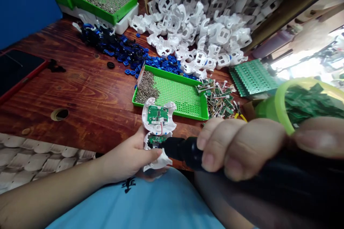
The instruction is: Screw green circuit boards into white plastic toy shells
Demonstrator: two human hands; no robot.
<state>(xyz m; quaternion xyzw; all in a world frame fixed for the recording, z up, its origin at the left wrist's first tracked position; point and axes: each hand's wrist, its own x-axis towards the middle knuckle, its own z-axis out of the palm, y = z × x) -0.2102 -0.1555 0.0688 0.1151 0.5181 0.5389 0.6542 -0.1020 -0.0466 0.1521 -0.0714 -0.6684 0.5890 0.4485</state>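
Over on the left, dark red-edged slab [21, 71] on the wooden table [88, 86], black scrap [56, 66] just beside | blue panel [27, 3] standing behind | black disc [110, 65] lying loose | round hole [60, 114] in the wood | pale molded trays [40, 157] past the near edge | yellow-handled tool [243, 117] near a yellow-green tub [280, 104]

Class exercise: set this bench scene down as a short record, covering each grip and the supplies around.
Left grip: holding a white casing with green circuit boards
Right grip: wrapped around a black tool, nose at the casing's lower half
Tray: green, perforated, small metal parts heaped at left
Beyond tray: blue pieces, white shells
Right of tray: wired boards
Surface: wooden table
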